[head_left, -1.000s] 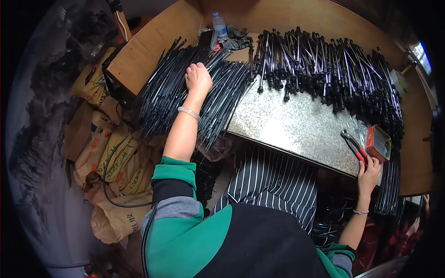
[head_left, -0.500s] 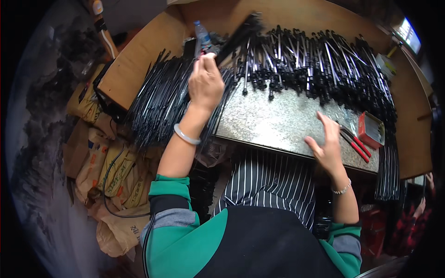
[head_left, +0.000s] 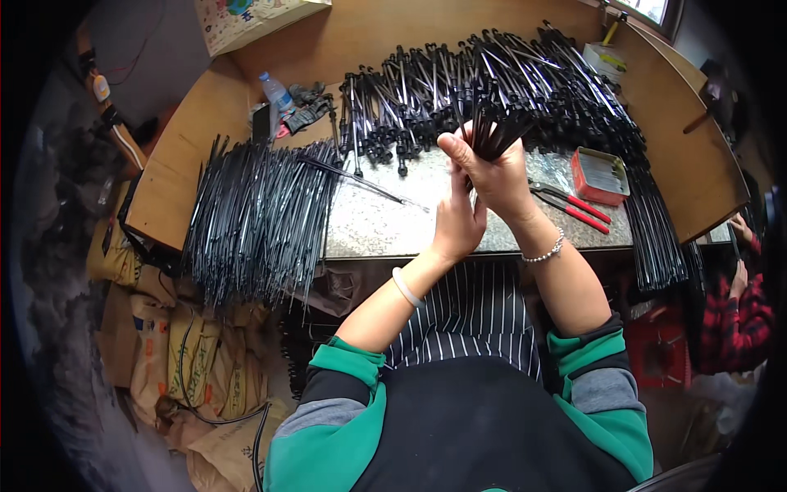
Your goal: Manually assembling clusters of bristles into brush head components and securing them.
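Observation:
Above the middle of the worktop, both my hands close around a bundle of thin black strips (head_left: 500,135). My right hand (head_left: 507,180) wraps the bundle, its thumb pointing up and left. Just below and to the left, my left hand (head_left: 459,220) presses against the lower part, its straight fingers partly hidden behind the right hand. The strips fan out at the top, their ends close to the pile of capped black rods (head_left: 492,66). To the left lies a thick heap of thin black strips (head_left: 254,221), with a few stray strips (head_left: 369,187) beside it.
Red-handled pliers (head_left: 578,211) and a red open box (head_left: 602,176) lie right on the speckled worktop (head_left: 369,230). More black strips (head_left: 656,230) hang over the right edge. A water bottle (head_left: 276,92) stands back left. Paper sacks (head_left: 197,361) fill the floor left; another person's hands (head_left: 740,254) show far right.
My left hand has brought the bundle from the back left to the middle. My right hand, open near the pliers before, has risen and closed on it. The view has shifted.

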A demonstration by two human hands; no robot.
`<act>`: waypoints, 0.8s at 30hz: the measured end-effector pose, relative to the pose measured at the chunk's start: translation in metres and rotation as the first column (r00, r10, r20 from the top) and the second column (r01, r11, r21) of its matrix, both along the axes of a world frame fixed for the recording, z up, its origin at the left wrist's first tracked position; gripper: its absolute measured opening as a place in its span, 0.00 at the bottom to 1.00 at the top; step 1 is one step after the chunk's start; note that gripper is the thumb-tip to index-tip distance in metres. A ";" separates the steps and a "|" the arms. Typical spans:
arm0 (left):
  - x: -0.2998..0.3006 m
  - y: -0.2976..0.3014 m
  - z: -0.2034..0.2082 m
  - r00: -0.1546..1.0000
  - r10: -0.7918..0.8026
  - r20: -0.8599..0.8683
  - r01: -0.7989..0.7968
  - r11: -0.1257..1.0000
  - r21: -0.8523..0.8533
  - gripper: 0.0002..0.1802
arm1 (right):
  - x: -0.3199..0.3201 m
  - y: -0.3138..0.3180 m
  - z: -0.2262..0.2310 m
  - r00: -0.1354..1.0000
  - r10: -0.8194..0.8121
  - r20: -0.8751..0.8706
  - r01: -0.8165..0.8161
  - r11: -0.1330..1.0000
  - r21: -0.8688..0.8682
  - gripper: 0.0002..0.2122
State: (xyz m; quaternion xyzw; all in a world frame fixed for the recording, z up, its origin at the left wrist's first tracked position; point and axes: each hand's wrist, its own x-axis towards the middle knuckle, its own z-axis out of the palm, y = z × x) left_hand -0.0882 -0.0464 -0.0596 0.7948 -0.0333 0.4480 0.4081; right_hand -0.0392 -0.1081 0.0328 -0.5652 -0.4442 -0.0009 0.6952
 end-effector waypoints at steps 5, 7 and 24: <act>-0.022 -0.012 -0.019 0.942 -0.156 -0.298 0.081 0.965 -0.251 0.18 | -0.004 -0.021 0.020 0.993 0.087 -0.075 -0.070 0.975 0.211 0.11; -0.033 -0.020 -0.031 0.920 -0.185 -0.344 0.095 0.961 -0.261 0.17 | 0.010 -0.021 0.006 0.984 0.130 -0.125 -0.123 0.991 0.060 0.13; -0.157 -0.040 -0.035 0.373 -0.919 -0.130 -0.148 0.079 -0.986 0.19 | -0.010 -0.128 -0.091 0.905 -0.416 -0.087 0.316 0.795 -0.518 0.23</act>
